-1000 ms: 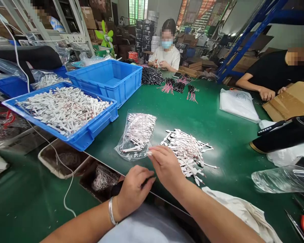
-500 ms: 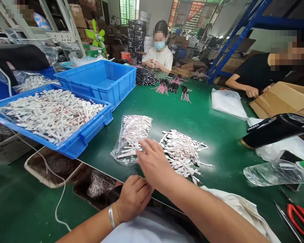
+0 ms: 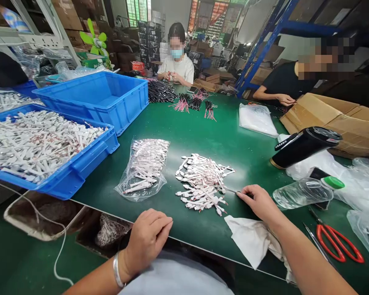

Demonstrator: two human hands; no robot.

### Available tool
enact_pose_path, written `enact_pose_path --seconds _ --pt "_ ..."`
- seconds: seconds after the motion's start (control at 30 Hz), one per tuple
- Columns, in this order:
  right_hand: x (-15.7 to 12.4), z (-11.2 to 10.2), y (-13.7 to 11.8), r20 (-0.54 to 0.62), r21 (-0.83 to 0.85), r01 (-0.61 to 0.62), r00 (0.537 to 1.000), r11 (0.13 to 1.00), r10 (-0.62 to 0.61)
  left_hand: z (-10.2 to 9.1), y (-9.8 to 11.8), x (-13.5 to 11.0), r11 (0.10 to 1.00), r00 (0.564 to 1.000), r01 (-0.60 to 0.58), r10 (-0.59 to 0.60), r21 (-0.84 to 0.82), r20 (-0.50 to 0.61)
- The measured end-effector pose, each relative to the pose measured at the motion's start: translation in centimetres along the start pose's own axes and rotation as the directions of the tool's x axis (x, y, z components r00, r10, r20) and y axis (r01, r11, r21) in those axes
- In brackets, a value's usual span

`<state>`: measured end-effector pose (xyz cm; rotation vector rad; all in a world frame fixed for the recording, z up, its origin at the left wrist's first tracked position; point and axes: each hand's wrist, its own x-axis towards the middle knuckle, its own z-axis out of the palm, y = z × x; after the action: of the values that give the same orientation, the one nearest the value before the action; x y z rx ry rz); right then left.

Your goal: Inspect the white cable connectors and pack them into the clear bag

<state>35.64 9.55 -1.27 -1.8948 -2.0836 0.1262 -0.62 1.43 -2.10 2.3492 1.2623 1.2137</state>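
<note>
My right hand (image 3: 258, 200) pinches one end of a short thin cable (image 3: 232, 190) at the right side of a loose pile of short white connector cables (image 3: 203, 176). My left hand (image 3: 149, 231) rests at the table's front edge, fingers loosely bent and thumb a little apart, with nothing visible in it. Beyond that hand lies a clear plastic bag (image 3: 146, 168) filled with the same kind of white cables, its mouth towards me. A white cloth (image 3: 249, 237) is spread near my right forearm.
At left stand a blue bin (image 3: 95, 164) heaped with white cables and another blue bin (image 3: 132, 108). To the right are a black tumbler (image 3: 306, 145), a water bottle (image 3: 304, 192), red-handled scissors (image 3: 335, 241) and a cardboard box (image 3: 320, 114). Two co-workers sit across the green table (image 3: 199, 127).
My right hand has moved from beside the bag to the right of the pile and now pinches a cable. My left hand has loosened a little. The view has shifted to the right.
</note>
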Motion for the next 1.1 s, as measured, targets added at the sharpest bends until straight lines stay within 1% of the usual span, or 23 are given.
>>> enact_pose_path --seconds 0.07,0.13,0.2,0.23,0.27,0.3,0.33,0.37,0.4,0.47,0.57,0.63,0.67,0.7,0.77,0.83,0.87,0.9,0.97,1.0,1.03,1.07,1.1 --pt "-0.3 -0.3 0.2 0.010 0.039 -0.009 1.000 0.999 0.008 -0.4 0.2 0.3 0.997 0.998 0.051 -0.049 -0.057 0.025" --pt "-0.9 -1.2 -0.3 -0.005 0.055 -0.028 1.000 0.998 0.028 -0.7 0.5 0.8 0.985 0.993 0.108 -0.100 -0.133 0.063" --pt "-2.0 -2.5 -1.5 -0.021 0.070 -0.065 0.998 0.995 0.067 -0.7 0.9 1.7 0.967 0.987 0.138 -0.117 -0.214 0.110" --pt "-2.6 -3.2 -2.4 -0.019 0.090 -0.085 0.996 0.992 0.087 -0.7 1.2 2.3 0.959 0.985 0.137 -0.107 -0.248 0.133" --pt "-3.4 -4.0 -3.5 0.011 0.149 -0.124 0.992 0.981 0.124 -0.6 1.5 3.0 0.952 0.983 0.132 -0.090 -0.275 0.161" --pt "-4.3 -4.6 -4.8 0.067 0.235 -0.154 0.988 0.960 0.142 -0.4 1.9 3.7 0.946 0.978 0.129 -0.072 -0.297 0.196" --pt "-5.1 -5.2 -6.1 0.121 0.334 -0.189 0.980 0.924 0.156 -0.2 2.4 4.4 0.939 0.967 0.138 -0.058 -0.315 0.249" --pt "-5.9 -5.7 -7.4 0.200 0.428 -0.223 0.968 0.876 0.149 0.1 2.8 5.0 0.928 0.949 0.164 -0.055 -0.336 0.311" --pt "-6.6 -6.1 -8.6 0.253 0.511 -0.240 0.960 0.825 0.123 0.3 3.3 5.6 0.910 0.924 0.206 -0.059 -0.360 0.379" --pt "-7.6 -6.3 -10.6 0.352 0.634 -0.272 0.935 0.724 0.043 0.7 4.0 6.2 0.843 0.862 0.332 -0.089 -0.424 0.498" --pt "-8.2 -5.8 -12.0 0.447 0.729 -0.341 0.894 0.593 -0.036 1.0 4.4 6.3 0.667 0.769 0.553 -0.178 -0.500 0.614" --pt "-8.3 -5.0 -12.2 0.479 0.756 -0.394 0.877 0.522 -0.032 1.0 4.2 5.9 0.555 0.713 0.654 -0.224 -0.514 0.664" --pt "-8.4 -4.6 -12.3 0.482 0.766 -0.409 0.876 0.496 -0.021 1.0 4.1 5.7 0.516 0.693 0.684 -0.239 -0.516 0.680" --pt "-8.5 -4.2 -12.3 0.472 0.776 -0.412 0.882 0.478 -0.007 0.9 3.9 5.6 0.488 0.683 0.700 -0.245 -0.521 0.688" --pt "-8.8 -3.5 -12.3 0.440 0.790 -0.396 0.898 0.467 0.017 0.7 3.8 5.3 0.455 0.679 0.712 -0.251 -0.535 0.690" --pt "-8.9 -3.0 -12.5 0.420 0.783 -0.370 0.907 0.501 0.014 0.6 3.7 5.2 0.447 0.681 0.713 -0.259 -0.541 0.685" --pt "-8.9 -2.9 -12.6 0.412 0.771 -0.354 0.911 0.530 0.010 0.5 3.8 5.3 0.440 0.673 0.722 -0.264 -0.534 0.691" --pt "-8.9 -2.8 -12.7 0.405 0.756 -0.341 0.914 0.558 0.009 0.5 3.8 5.3 0.424 0.653 0.741 -0.272 -0.521 0.707" --pt "-8.7 -2.7 -13.1 0.414 0.733 -0.346 0.910 0.585 0.020 0.4 3.8 5.3 0.350 0.587 0.799 -0.283 -0.488 0.758" --pt "-8.5 -2.6 -13.3 0.436 0.733 -0.373 0.900 0.568 0.028 0.5 3.8 5.4 0.291 0.546 0.833 -0.284 -0.472 0.788" --pt "-8.4 -2.6 -13.5 0.466 0.739 -0.413 0.884 0.532 0.038 0.6 3.7 5.3 0.224 0.506 0.861 -0.282 -0.457 0.815" --pt "-8.3 -2.6 -13.7 0.503 0.746 -0.458 0.863 0.484 0.043 0.6 3.6 5.3 0.159 0.475 0.880 -0.279 -0.448 0.835" --pt "-8.2 -2.6 -13.9 0.534 0.751 -0.499 0.844 0.432 0.047 0.8 3.6 5.2 0.103 0.455 0.890 -0.280 -0.445 0.845"
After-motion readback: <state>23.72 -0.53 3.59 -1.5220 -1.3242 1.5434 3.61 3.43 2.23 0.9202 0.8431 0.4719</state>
